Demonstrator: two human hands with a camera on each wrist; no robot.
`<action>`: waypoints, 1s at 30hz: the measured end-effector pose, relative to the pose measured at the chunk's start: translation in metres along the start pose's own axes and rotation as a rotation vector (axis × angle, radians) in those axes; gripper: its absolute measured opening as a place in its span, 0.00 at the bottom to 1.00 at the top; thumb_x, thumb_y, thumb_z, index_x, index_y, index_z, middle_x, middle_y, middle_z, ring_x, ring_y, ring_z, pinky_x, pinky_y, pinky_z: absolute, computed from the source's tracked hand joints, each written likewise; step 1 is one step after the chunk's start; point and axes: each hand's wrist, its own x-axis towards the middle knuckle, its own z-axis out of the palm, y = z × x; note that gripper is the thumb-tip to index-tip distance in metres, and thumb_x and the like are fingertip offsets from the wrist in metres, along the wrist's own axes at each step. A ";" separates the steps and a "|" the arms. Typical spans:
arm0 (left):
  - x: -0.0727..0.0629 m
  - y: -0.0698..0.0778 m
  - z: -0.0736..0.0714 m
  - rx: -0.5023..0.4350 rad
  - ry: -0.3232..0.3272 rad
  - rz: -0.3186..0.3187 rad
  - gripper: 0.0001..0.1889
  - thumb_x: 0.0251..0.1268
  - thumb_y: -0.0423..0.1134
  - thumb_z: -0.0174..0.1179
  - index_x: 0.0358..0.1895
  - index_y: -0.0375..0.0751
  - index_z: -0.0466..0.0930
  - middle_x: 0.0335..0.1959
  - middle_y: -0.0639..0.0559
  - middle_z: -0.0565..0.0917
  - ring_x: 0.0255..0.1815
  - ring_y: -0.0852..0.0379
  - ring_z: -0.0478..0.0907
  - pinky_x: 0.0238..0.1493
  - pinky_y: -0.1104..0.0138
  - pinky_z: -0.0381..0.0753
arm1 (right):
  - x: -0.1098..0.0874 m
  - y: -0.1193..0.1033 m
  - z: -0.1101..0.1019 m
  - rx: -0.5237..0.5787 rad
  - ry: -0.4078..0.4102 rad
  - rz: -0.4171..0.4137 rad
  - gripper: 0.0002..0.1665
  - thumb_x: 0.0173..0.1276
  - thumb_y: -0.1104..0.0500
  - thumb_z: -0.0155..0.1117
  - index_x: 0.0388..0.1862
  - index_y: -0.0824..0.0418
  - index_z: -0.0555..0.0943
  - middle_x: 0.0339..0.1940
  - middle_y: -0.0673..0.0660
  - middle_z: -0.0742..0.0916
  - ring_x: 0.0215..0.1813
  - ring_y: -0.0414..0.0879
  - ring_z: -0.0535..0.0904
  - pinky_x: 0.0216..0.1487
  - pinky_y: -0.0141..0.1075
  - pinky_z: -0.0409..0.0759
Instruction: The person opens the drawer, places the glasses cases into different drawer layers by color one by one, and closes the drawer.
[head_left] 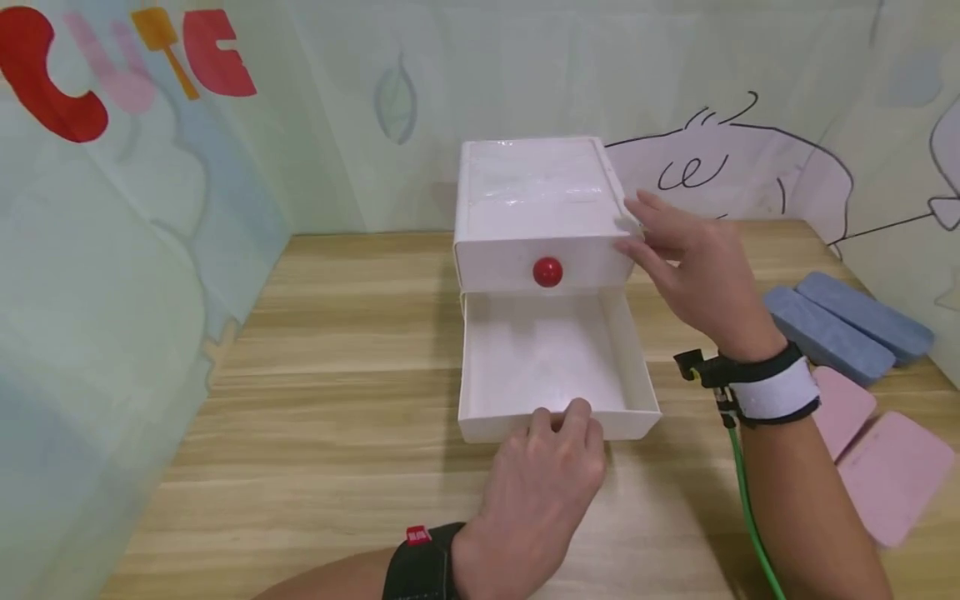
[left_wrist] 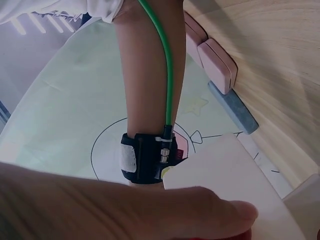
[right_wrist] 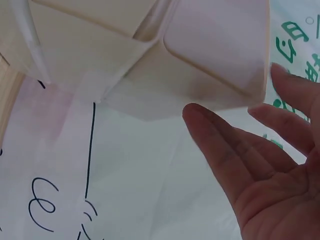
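Note:
A white two-drawer box [head_left: 536, 179] stands on the wooden table, its upper drawer closed with a red ball knob [head_left: 547, 272] on the front. The lower drawer [head_left: 551, 350] is pulled out, and its visible inside holds nothing. My left hand [head_left: 536, 492] grips the middle of that drawer's front, fingertips over the top edge; in the left wrist view its thumb [left_wrist: 220, 212] lies against the white front panel. At the box's upper right edge is my right hand [head_left: 693, 267], fingers fairly straight; the right wrist view shows its fingertips at the corner of the box [right_wrist: 220, 45].
To the right lie two blue blocks [head_left: 832, 333] side by side. Two pink blocks [head_left: 896, 475] lie nearer, partly behind the right forearm. A green cable [head_left: 750, 508] runs along that forearm. A printed cloth [head_left: 360, 108] hangs behind and at both sides of the table.

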 end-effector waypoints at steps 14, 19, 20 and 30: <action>0.001 -0.001 0.002 0.036 0.046 0.005 0.08 0.46 0.35 0.72 0.25 0.49 0.81 0.26 0.57 0.72 0.20 0.61 0.73 0.19 0.72 0.72 | -0.026 0.063 -0.038 -0.181 -0.088 0.231 0.29 0.78 0.46 0.56 0.26 0.66 0.88 0.30 0.65 0.91 0.41 0.62 0.88 0.40 0.36 0.79; 0.001 -0.002 0.002 0.046 0.074 -0.006 0.08 0.48 0.35 0.71 0.24 0.49 0.81 0.26 0.57 0.72 0.20 0.62 0.73 0.19 0.72 0.72 | -0.036 0.109 -0.051 -0.270 -0.304 0.293 0.28 0.78 0.46 0.57 0.38 0.70 0.87 0.38 0.71 0.89 0.44 0.66 0.84 0.44 0.62 0.77; 0.001 -0.002 0.002 0.048 0.081 -0.011 0.08 0.48 0.34 0.71 0.23 0.50 0.80 0.25 0.58 0.72 0.20 0.62 0.73 0.18 0.72 0.71 | -0.039 0.117 -0.053 -0.283 -0.348 0.305 0.28 0.77 0.46 0.57 0.43 0.72 0.86 0.42 0.73 0.88 0.46 0.67 0.83 0.45 0.63 0.76; 0.000 -0.001 0.003 0.049 0.096 -0.016 0.08 0.46 0.34 0.70 0.23 0.51 0.80 0.25 0.59 0.71 0.19 0.62 0.72 0.18 0.72 0.68 | -0.073 0.182 -0.080 -0.426 -0.672 0.454 0.41 0.75 0.46 0.61 0.60 0.87 0.69 0.53 0.90 0.76 0.54 0.82 0.71 0.48 0.67 0.74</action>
